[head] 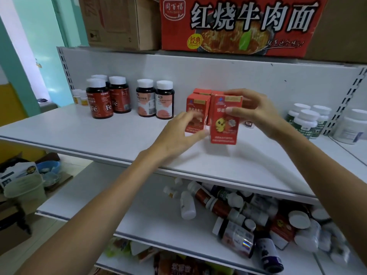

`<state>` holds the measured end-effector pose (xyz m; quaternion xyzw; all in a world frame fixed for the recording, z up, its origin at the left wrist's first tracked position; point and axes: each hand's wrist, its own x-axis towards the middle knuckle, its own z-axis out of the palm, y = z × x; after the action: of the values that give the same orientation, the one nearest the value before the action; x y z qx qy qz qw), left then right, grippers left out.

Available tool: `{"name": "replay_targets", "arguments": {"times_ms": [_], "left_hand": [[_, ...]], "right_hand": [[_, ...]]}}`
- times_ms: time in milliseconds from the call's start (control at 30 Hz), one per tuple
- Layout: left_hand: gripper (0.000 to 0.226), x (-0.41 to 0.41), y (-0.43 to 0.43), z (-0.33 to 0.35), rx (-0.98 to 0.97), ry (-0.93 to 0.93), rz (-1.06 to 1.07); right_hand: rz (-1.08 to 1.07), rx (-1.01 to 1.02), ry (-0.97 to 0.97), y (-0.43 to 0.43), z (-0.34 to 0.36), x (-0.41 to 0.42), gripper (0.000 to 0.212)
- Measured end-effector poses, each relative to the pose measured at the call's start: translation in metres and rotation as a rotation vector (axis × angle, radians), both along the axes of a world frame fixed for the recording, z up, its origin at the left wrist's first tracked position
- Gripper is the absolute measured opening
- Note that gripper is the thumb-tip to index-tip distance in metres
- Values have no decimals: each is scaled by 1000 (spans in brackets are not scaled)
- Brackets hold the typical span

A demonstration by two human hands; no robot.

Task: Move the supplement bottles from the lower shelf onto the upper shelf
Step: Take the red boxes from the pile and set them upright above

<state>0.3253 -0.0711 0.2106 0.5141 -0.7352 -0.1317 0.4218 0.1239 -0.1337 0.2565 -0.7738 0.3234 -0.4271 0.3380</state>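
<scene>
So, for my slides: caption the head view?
Right hand grips a red box at the upper shelf; left hand touches the neighbouring box.

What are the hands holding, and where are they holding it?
The right hand grips the chick box by its upper part, thumb on the front. The left hand just touches the neighbouring red box.

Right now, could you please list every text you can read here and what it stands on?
"红烧牛肉面": red carton on top.
"同百福": that carton's logo.
"经典": its yellow badge.
"Fe": dark bottles on the upper shelf.
Print on the red box gripped by the right hand: too blurred.
Labels on the lower-shelf bottles: unreadable.
</scene>
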Motion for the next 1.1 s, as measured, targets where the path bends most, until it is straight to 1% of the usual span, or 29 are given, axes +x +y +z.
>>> {"name": "replay_targets", "arguments": {"times_ms": [67,100,133,167,233,300,467,700,833,900,1000,1100], "left_hand": [[30,4,-2,-10,49,-235,18],[28,5,-2,-15,96,-332,30],[27,6,-3,-18,136,-396,43],[26,7,-3,-19,158,-416,54],[26,5,-3,-20,161,-394,67],[26,3,-2,-20,145,-397,86],[23,-1,-1,-21,108,-395,103],[21,0,6,-20,71,-363,116],[20,0,9,-19,42,-357,154],[21,0,9,-18,38,-336,153],[21,-2,9,-16,-5,-324,139],[18,-2,15,-15,-73,-287,167]], "right_hand": [[-155,-53,-4,-7,-5,-8,37],[-241,-112,19,-9,-8,-9,40],[-307,-174,60,-12,-13,-9,45],[-350,-216,105,-14,-17,-7,51],[-364,-195,140,-18,-27,-5,57],[-348,-141,112,-22,-32,-5,55],[-409,-223,272,-32,-29,-2,66],[-474,-206,218,-41,-36,26,66],[-529,-130,248,-42,-36,32,79],[-572,-144,248,-35,-39,25,83],[-607,-218,209,-11,-46,7,71],[-528,-291,218,13,-47,-6,57]]}}
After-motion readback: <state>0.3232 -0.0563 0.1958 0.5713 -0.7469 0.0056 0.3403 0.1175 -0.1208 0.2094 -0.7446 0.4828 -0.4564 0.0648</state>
